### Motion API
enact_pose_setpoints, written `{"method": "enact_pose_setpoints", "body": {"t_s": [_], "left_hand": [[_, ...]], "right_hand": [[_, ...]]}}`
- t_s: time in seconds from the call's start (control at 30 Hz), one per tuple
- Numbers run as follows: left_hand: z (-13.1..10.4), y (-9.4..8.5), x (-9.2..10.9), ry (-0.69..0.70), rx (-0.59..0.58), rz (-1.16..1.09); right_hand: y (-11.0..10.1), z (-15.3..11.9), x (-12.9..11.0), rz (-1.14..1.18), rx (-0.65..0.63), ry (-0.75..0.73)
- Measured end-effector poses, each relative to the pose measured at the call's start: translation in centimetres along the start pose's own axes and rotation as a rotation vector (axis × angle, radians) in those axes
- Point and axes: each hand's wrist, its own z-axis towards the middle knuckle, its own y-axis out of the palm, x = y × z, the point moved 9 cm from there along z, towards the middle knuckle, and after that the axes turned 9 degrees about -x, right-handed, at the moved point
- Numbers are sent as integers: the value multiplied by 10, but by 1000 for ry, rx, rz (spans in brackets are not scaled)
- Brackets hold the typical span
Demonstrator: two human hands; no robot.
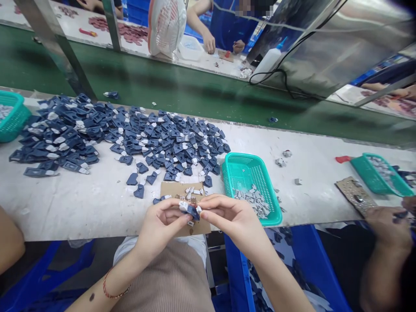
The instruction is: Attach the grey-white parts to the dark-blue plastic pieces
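Observation:
Above a piece of brown cardboard (pixel 169 189) at the table's front edge, both hands meet on a small dark-blue plastic part (pixel 193 211) with white ends. My left hand (pixel 162 219) pinches its left side, by the white end. Thumb and fingers of my right hand (pixel 229 212) close on the small white piece at the right end. Whether that piece is fixed to the blue part I cannot tell. Several small white pieces (pixel 194 191) lie on the cardboard just behind my fingers. To the right stands a green basket (pixel 227 167) of small light-grey pieces (pixel 255 199).
A big pile of blue-and-white plastic parts (pixel 65 130) spreads over the left and middle of the table. A co-worker's hands (pixel 390 223) work at the right, beside another green basket (pixel 373 180). Beyond the green belt (pixel 195 91), a person sits near a white bottle (pixel 268 60).

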Motion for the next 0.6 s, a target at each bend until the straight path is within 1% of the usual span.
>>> {"method": "enact_pose_setpoints", "body": {"t_s": [0.13, 0.23, 0.33, 0.5, 0.57, 0.6], "left_hand": [[-2, -3, -1, -16, 29, 30], [-3, -3, 0, -13, 38, 45], [-5, -4, -1, -3, 55, 21], [-8, -4, -2, 2, 73, 37], [-8, -4, -2, 6, 74, 45], [-8, -4, -2, 9, 73, 43]], "right_hand": [[6, 1, -9, -132, -13, -50], [7, 0, -17, -263, 13, -113], [9, -3, -23, -341, 35, -156], [12, -11, -23, -415, 52, -147], [11, -12, -20, -398, 61, -127], [10, -12, -17, -353, 50, -110]]}}
